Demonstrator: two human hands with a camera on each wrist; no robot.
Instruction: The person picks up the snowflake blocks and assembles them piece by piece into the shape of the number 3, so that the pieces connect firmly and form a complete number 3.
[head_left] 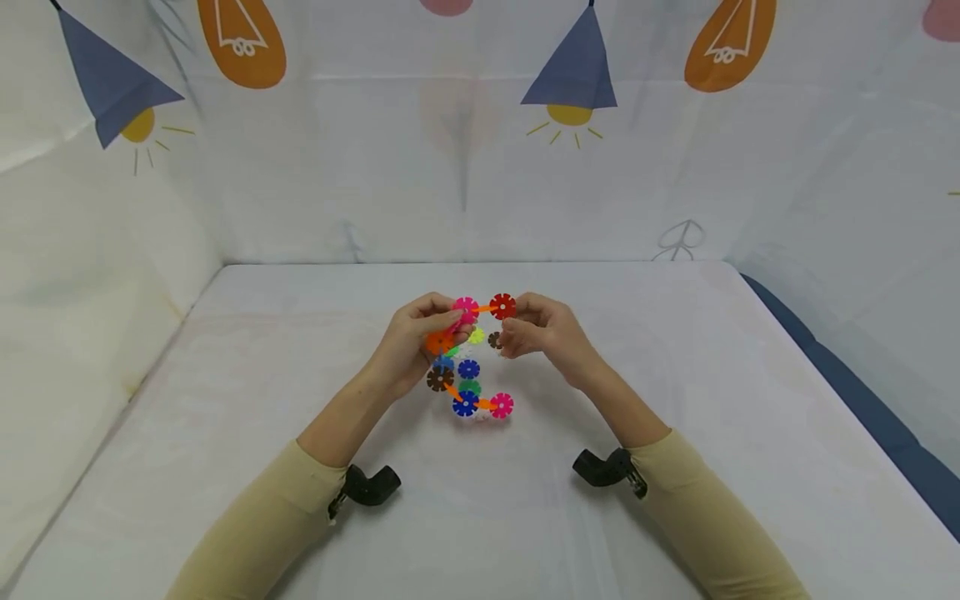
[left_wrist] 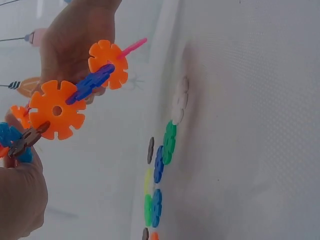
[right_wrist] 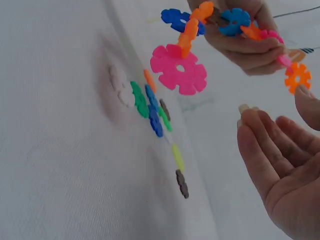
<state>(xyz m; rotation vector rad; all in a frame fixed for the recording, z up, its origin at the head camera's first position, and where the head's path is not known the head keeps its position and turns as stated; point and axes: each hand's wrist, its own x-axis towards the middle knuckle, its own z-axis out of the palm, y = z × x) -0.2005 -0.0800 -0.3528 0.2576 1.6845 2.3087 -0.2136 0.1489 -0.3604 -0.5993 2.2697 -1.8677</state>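
A linked chain of notched plastic snowflake discs is held up above the table. My left hand (head_left: 408, 342) grips it around its left side, thumb by a pink disc (head_left: 466, 310). From there an orange disc on edge leads to a red disc (head_left: 502, 307), pinched at its right edge by my right hand (head_left: 547, 333). Below the left hand the chain hangs through a brown disc (head_left: 440, 378) and a dark blue disc (head_left: 465, 404) to a pink end disc (right_wrist: 179, 69). In the right wrist view, the right thumb overlaps an orange disc (right_wrist: 297, 78), other fingers spread.
Several loose discs lie on the white table (head_left: 225, 433) beneath the chain, among them a yellow disc (right_wrist: 177, 157), a green disc (right_wrist: 139, 99), a brown disc (right_wrist: 182, 184) and a white disc (left_wrist: 180, 100). A white printed curtain (head_left: 360, 167) hangs behind the table.
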